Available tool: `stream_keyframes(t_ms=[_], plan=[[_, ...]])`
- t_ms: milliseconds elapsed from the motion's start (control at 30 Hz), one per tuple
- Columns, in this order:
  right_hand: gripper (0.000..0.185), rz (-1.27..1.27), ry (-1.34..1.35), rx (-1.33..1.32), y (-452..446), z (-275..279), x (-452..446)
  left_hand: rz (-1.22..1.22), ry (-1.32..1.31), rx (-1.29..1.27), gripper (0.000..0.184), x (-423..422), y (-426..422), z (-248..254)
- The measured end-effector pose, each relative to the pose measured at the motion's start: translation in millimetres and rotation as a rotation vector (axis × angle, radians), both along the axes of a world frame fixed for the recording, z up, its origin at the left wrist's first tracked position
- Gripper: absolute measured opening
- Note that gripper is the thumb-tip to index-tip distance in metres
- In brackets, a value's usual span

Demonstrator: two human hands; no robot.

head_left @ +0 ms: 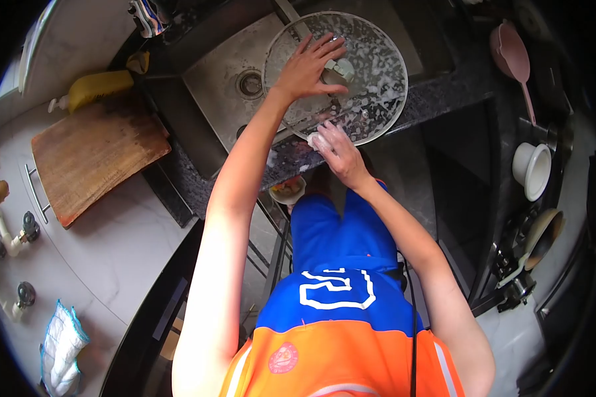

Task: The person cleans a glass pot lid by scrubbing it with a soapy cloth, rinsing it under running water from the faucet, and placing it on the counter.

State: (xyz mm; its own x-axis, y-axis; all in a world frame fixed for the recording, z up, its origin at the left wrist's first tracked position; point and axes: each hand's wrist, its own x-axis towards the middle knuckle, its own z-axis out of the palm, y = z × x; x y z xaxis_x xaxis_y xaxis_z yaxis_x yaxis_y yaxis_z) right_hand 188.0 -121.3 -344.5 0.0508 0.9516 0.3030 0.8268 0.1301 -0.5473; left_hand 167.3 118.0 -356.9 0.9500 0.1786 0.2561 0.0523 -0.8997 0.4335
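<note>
A large round see-through glass lid [384, 86], streaked with white soap foam, lies tilted over the sink and its front edge. A pale fitting [342, 68] shows at its middle. My left hand [311, 68] rests on the lid beside this fitting, its fingers spread apart. At the lid's near rim, my right hand [338, 153] has its fingers closed round a foamy white sponge-like wad [315, 141]. Foam coats those fingertips, so the wad's exact kind is hard to make out.
The metal sink [215, 66] with its drain lies left of the lid. Further left are a wooden cutting board [99, 155] and a yellow bottle [102, 88]. A bowl of scraps [288, 190] sits below the counter edge. A pink strainer [510, 53] and white pot [532, 171] are at right.
</note>
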Motion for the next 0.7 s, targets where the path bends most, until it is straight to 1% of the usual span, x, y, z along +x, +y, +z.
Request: stream_keyframes(t_ms=[67,167,200,267,300,333,367,400,433,467,533,567,600,700], plan=[[0.037,-0.022,-0.007,0.016,8,-7,2,0.013,-0.005,0.024,0.086,-1,-2,-3],[0.037,-0.389,0.003,0.060,34,0,8,0.010,-0.003,0.061,0.086,0,2,-1],[0.037,-0.396,-0.001,0.065,36,-1,3,0.004,0.002,0.076,0.085,0,2,-2],[0.037,-0.494,-0.009,0.065,32,0,-9,-0.008,0.000,0.086,0.085,0,-2,-3],[0.037,-0.500,-0.061,0.025,31,9,-7,-0.004,0.006,0.077,0.083,0,-1,-3],[0.037,-0.167,-0.039,-0.004,15,5,-29,-0.001,0.013,0.068,0.081,0,-2,-2],[0.037,-0.162,-0.033,-0.006,9,-7,-29,-0.001,0.013,0.068,0.081,-3,-3,-3],[0.037,-0.163,-0.033,-0.006,9,-7,-24,-0.001,0.034,0.068,0.077,-3,-4,-1],[0.034,-0.223,-0.034,0.022,12,-8,-15,0.002,0.056,0.070,0.074,-1,-3,0],[0.032,-0.380,-0.044,0.058,18,-13,-4,-0.001,0.053,0.074,0.074,1,-1,1],[0.033,-0.778,0.149,0.068,44,7,22,-0.008,0.067,0.049,0.069,-2,-3,0],[0.035,-0.839,0.157,0.130,53,7,25,-0.014,0.076,0.047,0.069,-4,-4,-1],[0.035,-0.858,0.161,0.124,50,5,15,-0.013,0.081,0.031,0.068,-4,-5,-2],[0.042,-0.491,0.007,0.045,43,-3,-25,-0.007,0.076,0.040,0.067,1,0,1]])
